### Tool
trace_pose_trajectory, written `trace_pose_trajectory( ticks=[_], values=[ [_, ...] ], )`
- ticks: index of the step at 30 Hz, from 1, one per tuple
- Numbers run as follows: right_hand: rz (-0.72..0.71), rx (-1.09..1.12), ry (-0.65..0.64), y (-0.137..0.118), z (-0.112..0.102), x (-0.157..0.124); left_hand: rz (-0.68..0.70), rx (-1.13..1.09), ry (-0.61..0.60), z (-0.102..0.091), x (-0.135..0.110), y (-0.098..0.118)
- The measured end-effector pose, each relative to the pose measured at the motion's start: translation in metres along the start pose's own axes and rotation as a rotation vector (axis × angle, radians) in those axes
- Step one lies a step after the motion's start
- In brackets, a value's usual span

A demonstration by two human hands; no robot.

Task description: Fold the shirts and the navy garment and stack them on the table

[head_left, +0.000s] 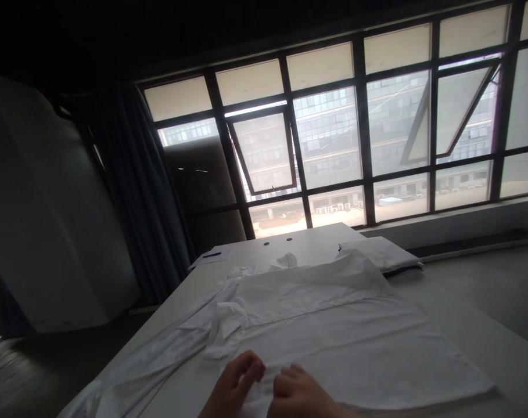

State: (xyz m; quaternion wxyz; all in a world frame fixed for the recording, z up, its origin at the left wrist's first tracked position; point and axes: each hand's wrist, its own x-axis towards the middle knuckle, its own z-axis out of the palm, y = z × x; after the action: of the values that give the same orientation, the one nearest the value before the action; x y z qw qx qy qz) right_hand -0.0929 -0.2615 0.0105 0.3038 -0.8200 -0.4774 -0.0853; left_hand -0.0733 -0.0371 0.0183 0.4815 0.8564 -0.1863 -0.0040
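While the left hand and right hand sit side by side at the near edge of a white shirt, their fingers curl down into the cloth, each grip half closed; whether either actually pinches the fabric, I cannot tell. The shirt lies spread on a pale surface, its collar end away from the person, one long sleeve stretching along its left side and a doubled-over flap resting on top. Just beyond it lies a crumpled white cloth. A white pillow sits at the far right, and a blue pen rests on a sheet of paper, any writing too small to read.
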Motion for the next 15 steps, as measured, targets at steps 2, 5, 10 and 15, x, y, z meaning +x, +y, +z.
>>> trace_pose_trajectory(
  ticks=[2,5,10,15],
  values=[
    [0.241,0.012,0.147,0.017,-0.008,0.005,-0.033,-0.15,0.049,-0.006,0.001,-0.005],
    [0.564,0.01,0.279,0.043,-0.025,0.002,-0.127,-0.336,0.057,-0.012,0.001,-0.013],
    [0.577,-0.07,0.419,0.056,-0.039,-0.005,-0.135,-0.13,0.005,-0.01,-0.001,-0.03],
    [-0.03,-0.095,0.229,0.011,-0.021,0.001,-0.104,0.132,-0.055,0.0,-0.002,-0.043]
  ],
)
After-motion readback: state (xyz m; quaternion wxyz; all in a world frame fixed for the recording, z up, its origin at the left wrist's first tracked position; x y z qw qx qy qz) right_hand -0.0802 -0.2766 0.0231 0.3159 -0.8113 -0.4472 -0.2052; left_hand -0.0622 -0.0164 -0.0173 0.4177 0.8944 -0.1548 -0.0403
